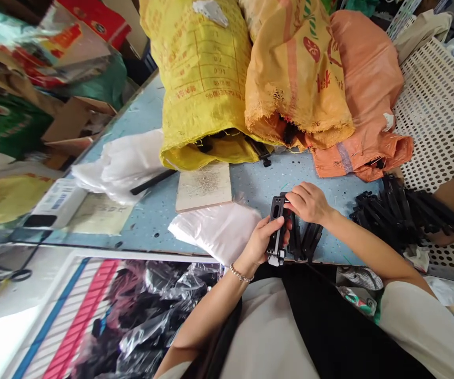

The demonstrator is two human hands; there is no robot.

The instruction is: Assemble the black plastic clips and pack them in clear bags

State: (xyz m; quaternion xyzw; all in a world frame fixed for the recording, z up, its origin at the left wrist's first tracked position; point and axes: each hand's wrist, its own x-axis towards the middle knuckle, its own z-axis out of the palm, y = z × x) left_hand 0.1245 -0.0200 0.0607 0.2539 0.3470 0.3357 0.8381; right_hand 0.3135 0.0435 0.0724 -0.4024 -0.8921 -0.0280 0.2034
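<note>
My left hand point(260, 243) is wrapped round a long black plastic part point(276, 221) with a metal piece at its near end, held just above the blue table's point(148, 210) front edge. My right hand point(308, 202) pinches the part's far end with closed fingers. A few similar black parts point(304, 239) lie on the table right under my hands. A larger heap of black parts point(401, 210) sits to the right.
Yellow sacks point(203, 79) and an orange sack point(365, 89) lie at the table's back. White plastic bags point(215, 229), a beige board point(204, 185) and a white perforated basket point(440, 116) surround the work spot. A bin of bagged items point(144, 316) stands below left.
</note>
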